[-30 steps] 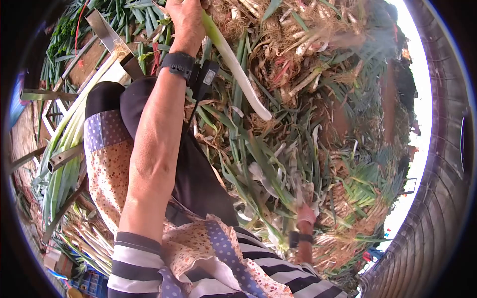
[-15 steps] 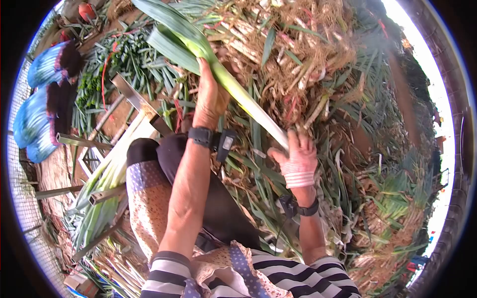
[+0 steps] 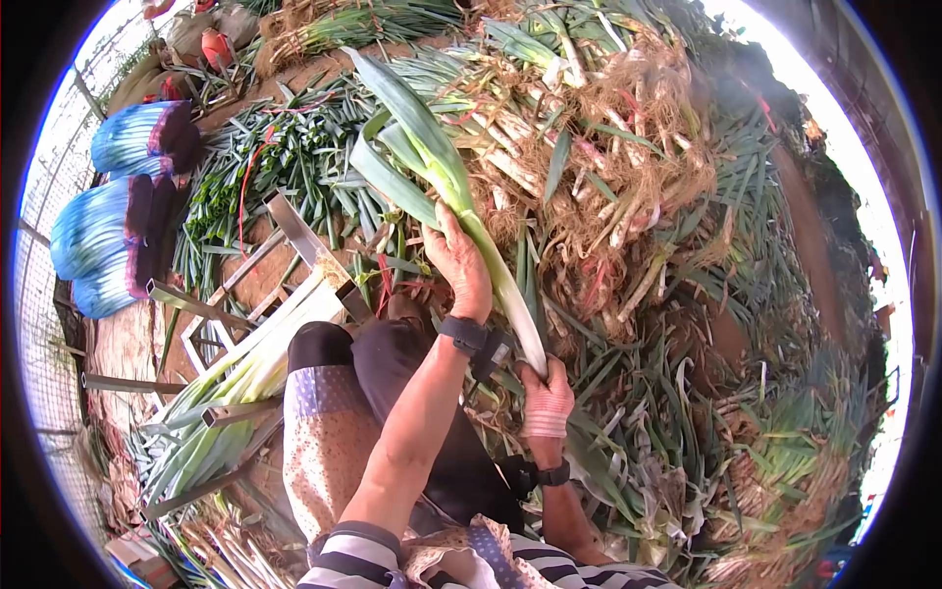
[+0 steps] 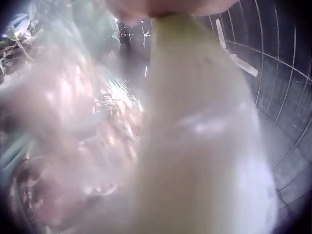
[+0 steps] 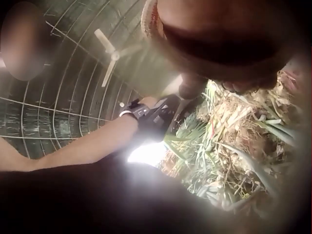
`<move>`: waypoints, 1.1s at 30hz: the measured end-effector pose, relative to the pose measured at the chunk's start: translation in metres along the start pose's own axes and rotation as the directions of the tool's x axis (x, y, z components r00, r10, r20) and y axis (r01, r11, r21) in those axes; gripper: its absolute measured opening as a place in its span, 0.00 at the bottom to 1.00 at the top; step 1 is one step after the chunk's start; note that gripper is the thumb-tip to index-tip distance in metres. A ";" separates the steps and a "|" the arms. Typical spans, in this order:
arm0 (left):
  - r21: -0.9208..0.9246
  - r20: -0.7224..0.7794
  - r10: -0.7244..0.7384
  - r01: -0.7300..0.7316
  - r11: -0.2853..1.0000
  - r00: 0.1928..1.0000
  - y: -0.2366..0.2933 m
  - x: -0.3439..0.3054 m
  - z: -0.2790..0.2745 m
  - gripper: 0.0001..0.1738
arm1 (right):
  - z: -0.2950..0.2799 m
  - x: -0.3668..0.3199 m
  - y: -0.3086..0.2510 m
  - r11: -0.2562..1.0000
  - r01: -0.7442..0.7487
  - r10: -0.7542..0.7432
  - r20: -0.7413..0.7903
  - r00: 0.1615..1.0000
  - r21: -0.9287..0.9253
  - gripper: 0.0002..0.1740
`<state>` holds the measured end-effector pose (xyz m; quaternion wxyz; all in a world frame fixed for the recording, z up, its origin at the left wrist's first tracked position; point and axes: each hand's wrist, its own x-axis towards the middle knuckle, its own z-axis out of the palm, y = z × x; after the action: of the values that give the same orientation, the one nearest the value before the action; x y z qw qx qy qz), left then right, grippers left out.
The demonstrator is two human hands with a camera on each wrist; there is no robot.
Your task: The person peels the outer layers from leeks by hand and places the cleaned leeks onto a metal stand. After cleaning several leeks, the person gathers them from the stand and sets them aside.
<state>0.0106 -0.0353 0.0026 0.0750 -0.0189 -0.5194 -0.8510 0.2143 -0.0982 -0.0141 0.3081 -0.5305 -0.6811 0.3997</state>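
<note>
A long leek (image 3: 502, 280) with broad green leaves and a white lower stem slants across the middle of the head view. My bare left hand (image 3: 461, 265) holds it where the leaves meet the stem. Its white end is gripped by my right hand (image 3: 547, 401), which wears a pink-striped glove. In the left wrist view the pale leek stem (image 4: 204, 141) looms large and blurred below part of the hand. Part of the right hand (image 5: 219, 34) and its glove cuff fill the top of the right wrist view, hiding most of the leek.
Ahead lies a heap of rooted leeks (image 3: 618, 157). Trimmed leeks (image 3: 245, 383) rest across a metal frame (image 3: 304, 231) at my left knee. Blue net sacks (image 3: 103, 231) stand at the far left. Loose leaves (image 3: 628, 442) litter the ground by my right arm.
The right hand rose from the leaf litter to the leek's white end and now grips it. The left hand brought the leek back, closer to the body. The head view has shifted.
</note>
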 end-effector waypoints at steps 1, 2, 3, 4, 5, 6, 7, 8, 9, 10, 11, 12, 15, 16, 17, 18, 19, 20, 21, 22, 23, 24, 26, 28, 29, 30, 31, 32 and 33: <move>-0.062 0.037 -0.147 0.149 0.987 0.988 0.004 0.000 -0.001 0.16 | 0.001 0.000 0.000 1.000 -0.011 0.012 0.017 1.000 -0.014 0.20; -0.114 0.083 -0.291 0.299 0.947 0.953 0.009 -0.002 -0.003 0.14 | 0.001 -0.001 0.001 0.999 -0.026 0.027 0.034 0.999 -0.030 0.21; -0.175 0.139 -0.365 0.385 0.906 0.921 0.020 -0.006 -0.003 0.12 | 0.002 -0.003 0.002 0.999 -0.025 0.026 0.032 0.999 -0.026 0.21; -0.177 0.141 -0.362 0.383 0.907 0.921 0.015 -0.005 -0.004 0.12 | 0.003 -0.005 0.004 0.999 -0.025 0.026 0.016 1.000 -0.039 0.21; -0.182 0.175 -0.413 0.441 0.879 0.894 0.007 -0.005 -0.006 0.11 | 0.002 -0.006 0.005 0.998 -0.027 0.028 0.003 1.000 -0.055 0.20; -0.184 0.208 -0.462 0.499 0.847 0.862 0.007 -0.005 -0.007 0.11 | -0.001 -0.004 0.006 0.998 -0.028 0.028 0.003 1.000 -0.057 0.20; -0.151 0.271 -0.515 0.564 0.811 0.813 0.007 -0.004 -0.010 0.10 | -0.007 -0.001 0.006 0.996 -0.057 0.060 0.033 0.998 -0.071 0.20; -0.152 0.272 -0.517 0.567 0.810 0.812 0.007 -0.008 -0.010 0.10 | -0.011 0.001 0.005 0.993 -0.086 0.091 0.062 0.994 -0.086 0.20; -0.200 0.246 -0.558 0.605 0.771 0.793 0.011 -0.013 -0.007 0.09 | -0.013 0.001 0.003 0.995 -0.015 0.016 0.012 1.000 -0.095 0.18; -0.250 0.222 -0.598 0.638 0.728 0.770 0.015 -0.017 -0.005 0.07 | -0.013 0.004 0.002 0.995 -0.011 0.011 0.008 1.000 -0.097 0.18; -0.221 0.395 -0.567 0.674 0.705 0.723 0.002 -0.017 -0.015 0.05 | -0.011 0.008 0.003 0.980 0.039 -0.046 -0.031 0.998 -0.193 0.17; -0.109 0.344 -0.677 0.744 0.660 0.651 0.004 -0.024 -0.015 0.04 | -0.009 0.012 0.005 0.954 0.081 -0.103 -0.062 0.993 -0.288 0.17; 0.125 0.657 -0.436 0.482 0.867 0.615 -0.006 -0.059 -0.038 0.04 | -0.011 0.035 -0.012 0.996 0.062 -0.060 0.036 0.998 -0.062 0.14; 0.087 0.841 -0.044 -0.055 0.995 0.539 -0.031 -0.070 -0.055 0.05 | -0.012 0.045 -0.007 0.996 0.073 -0.071 0.030 0.997 -0.044 0.14; 0.214 0.905 -0.246 0.129 0.968 0.347 -0.013 -0.070 -0.058 0.08 | -0.006 0.060 0.012 0.978 0.059 -0.066 0.028 0.997 0.200 0.13; 0.391 0.894 -0.429 0.243 0.888 0.128 0.005 -0.069 -0.061 0.11 | -0.018 0.069 0.004 0.996 -0.063 0.058 0.080 0.995 0.065 0.09; 0.630 0.760 -0.650 0.264 0.730 -0.014 0.000 -0.075 -0.055 0.11 | -0.027 0.074 -0.001 0.971 -0.105 0.078 0.129 0.989 0.215 0.08; 0.822 0.558 -0.815 0.241 0.516 -0.156 -0.011 -0.085 -0.050 0.12 | -0.035 0.077 -0.003 0.922 -0.151 0.090 0.183 0.979 0.356 0.06; 0.751 0.661 -0.732 -0.146 0.644 0.166 -0.068 -0.122 -0.055 0.19 | -0.039 0.083 0.002 0.916 -0.084 0.032 0.138 0.990 0.391 0.05; 0.735 0.669 -0.698 -0.089 0.672 0.257 -0.050 -0.118 -0.050 0.23 | -0.046 0.088 0.004 0.943 -0.038 -0.004 0.127 0.992 0.330 0.05; 0.673 0.662 -0.642 0.071 0.736 0.387 -0.034 -0.110 -0.042 0.27 | -0.055 0.089 0.006 0.942 -0.057 0.006 0.153 0.988 0.331 0.04; 0.554 0.631 -0.580 0.225 0.802 0.514 -0.021 -0.100 -0.032 0.31 | -0.064 0.087 0.007 0.940 -0.078 0.018 0.179 0.984 0.332 0.04; 0.263 0.601 -0.493 0.426 0.866 0.629 -0.001 -0.070 -0.014 0.39 | -0.083 0.072 0.010 0.960 -0.116 0.057 0.231 0.971 0.253 0.05; 0.107 0.756 -0.465 0.614 0.782 0.460 -0.023 -0.030 -0.009 0.39 | -0.098 0.051 0.013 0.933 -0.165 0.045 0.349 0.936 0.320 0.08; 0.001 0.760 -0.438 0.672 0.740 0.481 -0.012 -0.027 -0.003 0.38 | -0.103 0.038 0.015 0.899 -0.208 0.041 0.397 0.917 0.387 0.12; -0.100 0.757 -0.416 0.719 0.688 0.504 0.007 -0.024 0.002 0.37 | -0.105 0.027 0.020 0.874 -0.273 0.079 0.436 0.896 0.402 0.13; -0.152 0.813 -0.386 0.800 0.581 0.435 0.016 -0.020 0.003 0.36 | -0.107 0.017 0.020 0.853 -0.339 0.101 0.511 0.854 0.397 0.14; -0.195 0.862 -0.340 0.866 0.460 0.375 0.022 -0.015 0.003 0.35 | -0.105 0.011 0.020 0.830 -0.400 0.116 0.582 0.805 0.389 0.14; -0.212 0.862 -0.348 0.885 0.414 0.370 0.026 -0.012 0.001 0.34 | -0.100 0.008 0.022 0.820 -0.426 0.135 0.594 0.793 0.381 0.14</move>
<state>0.0262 -0.0445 0.0245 -0.4990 -0.1521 -0.1264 -0.8437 0.3076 -0.0663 0.0155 0.1632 -0.3963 -0.5233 0.7365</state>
